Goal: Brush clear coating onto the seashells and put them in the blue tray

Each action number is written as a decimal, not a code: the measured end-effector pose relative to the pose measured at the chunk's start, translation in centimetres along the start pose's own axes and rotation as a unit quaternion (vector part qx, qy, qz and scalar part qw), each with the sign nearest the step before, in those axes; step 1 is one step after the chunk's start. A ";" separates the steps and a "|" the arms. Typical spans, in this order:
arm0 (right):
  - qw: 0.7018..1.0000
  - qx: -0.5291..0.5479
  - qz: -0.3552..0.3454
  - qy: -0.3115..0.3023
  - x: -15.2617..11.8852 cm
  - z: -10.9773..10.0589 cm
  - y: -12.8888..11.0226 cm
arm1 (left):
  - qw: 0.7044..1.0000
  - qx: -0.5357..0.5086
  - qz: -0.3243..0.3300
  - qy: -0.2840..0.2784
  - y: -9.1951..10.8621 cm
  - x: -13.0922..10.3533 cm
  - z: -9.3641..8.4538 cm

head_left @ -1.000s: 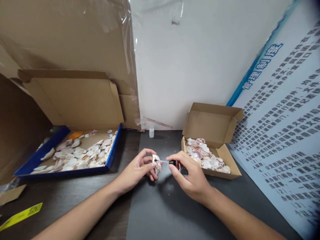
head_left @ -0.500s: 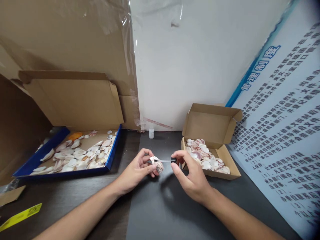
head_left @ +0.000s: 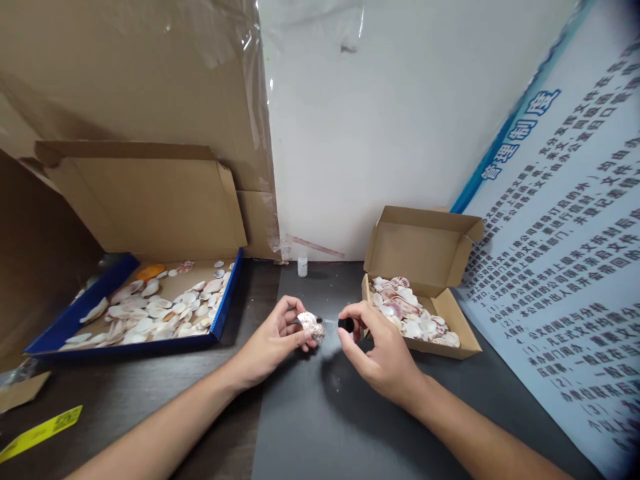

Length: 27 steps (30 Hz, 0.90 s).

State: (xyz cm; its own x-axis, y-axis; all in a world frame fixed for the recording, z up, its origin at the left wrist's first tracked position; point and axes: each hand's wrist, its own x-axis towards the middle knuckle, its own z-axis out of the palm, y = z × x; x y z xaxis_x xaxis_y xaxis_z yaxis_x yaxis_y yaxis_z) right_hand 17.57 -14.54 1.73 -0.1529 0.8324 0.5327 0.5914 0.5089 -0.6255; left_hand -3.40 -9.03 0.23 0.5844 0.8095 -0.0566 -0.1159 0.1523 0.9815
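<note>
My left hand (head_left: 283, 327) pinches a small knobby white-and-brown seashell (head_left: 311, 325) between thumb and fingers, above the grey mat. Facing it, my right hand (head_left: 380, 340) grips a black brush cap (head_left: 345, 325) by its sides. From the cap a thin pale stem points left, and its dark tip is at the shell's right edge. Whether the tip touches the shell I cannot tell. Behind both hands a little white bottle (head_left: 303, 267) stands upright near the wall.
A blue-sided cardboard box (head_left: 220, 327) with its lid up holds many loose shells at the left. To the right, a smaller open cardboard box (head_left: 467, 337) holds more shells. A yellow label (head_left: 43, 432) lies front left. A printed poster (head_left: 565, 267) slants along the right side.
The shell has turned in my left hand, and its dark opening no longer shows. My right hand has tilted the brush cap and shifted it slightly left.
</note>
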 end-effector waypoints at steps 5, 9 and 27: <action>1.000 0.013 -0.016 0.000 -0.1 -0.1 -0.1 | 1.000 0.007 0.006 -0.006 0.0 -0.1 0.0; 1.000 -0.004 -0.007 0.013 -0.1 -0.1 0.0 | 1.000 0.007 0.001 -0.007 0.0 0.0 0.0; 0.999 0.052 0.009 -0.005 -0.1 0.0 0.0 | 0.999 0.046 0.007 -0.004 0.2 -0.1 0.0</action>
State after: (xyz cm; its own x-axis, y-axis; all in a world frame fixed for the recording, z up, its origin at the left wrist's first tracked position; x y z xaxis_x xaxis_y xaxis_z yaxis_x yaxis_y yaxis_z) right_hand 17.59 -14.61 1.63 -0.1514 0.8429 0.5163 0.5086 0.5143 -0.6906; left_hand -3.51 -9.08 0.41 0.5892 0.8069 -0.0420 -0.0501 0.0883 0.9948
